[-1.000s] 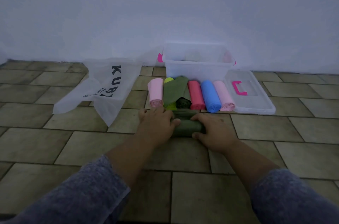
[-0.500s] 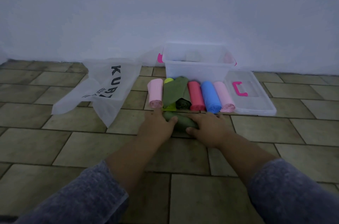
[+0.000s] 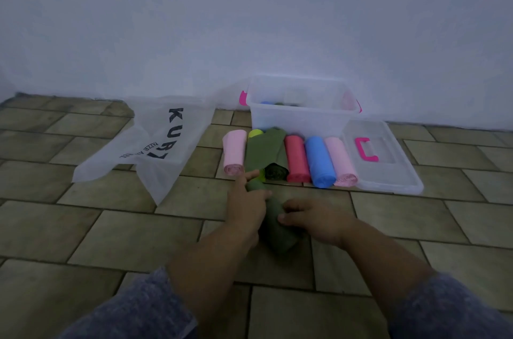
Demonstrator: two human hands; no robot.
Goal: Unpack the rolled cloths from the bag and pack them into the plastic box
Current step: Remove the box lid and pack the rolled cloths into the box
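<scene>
Green rolled cloth [image 3: 279, 236] half hidden under left hand [image 3: 245, 207]

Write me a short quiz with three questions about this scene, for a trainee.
1. True or false: the lid is closed on the plastic box.
2. Which colour has the roll between the red roll and the pink roll beside the lid? A blue, B white, C black.
3. Fill in: the left hand and the right hand grip the ____.
Key: 1 false; 2 A, the blue roll; 3 dark green roll.
</scene>
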